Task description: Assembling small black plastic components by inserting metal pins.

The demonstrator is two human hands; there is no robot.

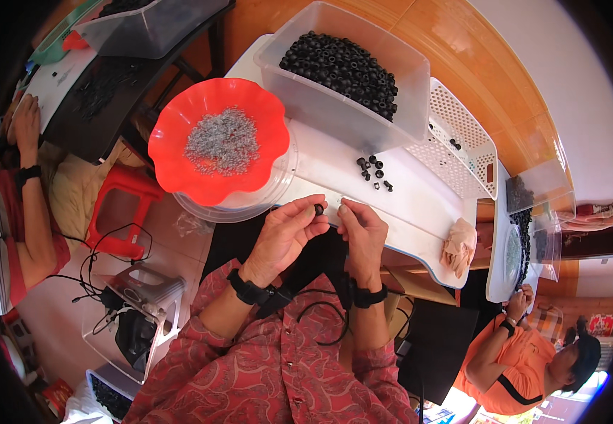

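My left hand [285, 232] pinches a small black part [318, 210] by the white table's [409, 244] near edge; my right hand [365, 232] pinches too, on what I cannot tell. Loose black pieces [378, 174] lie beyond, between red bowl [172, 141] and perforated basket [487, 177].

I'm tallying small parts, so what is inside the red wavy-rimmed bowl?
Inside the red wavy-rimmed bowl lies a loose heap of small silvery-grey pieces. The heap covers its own lower layers and the bowl's middle, so anything there cannot be seen.
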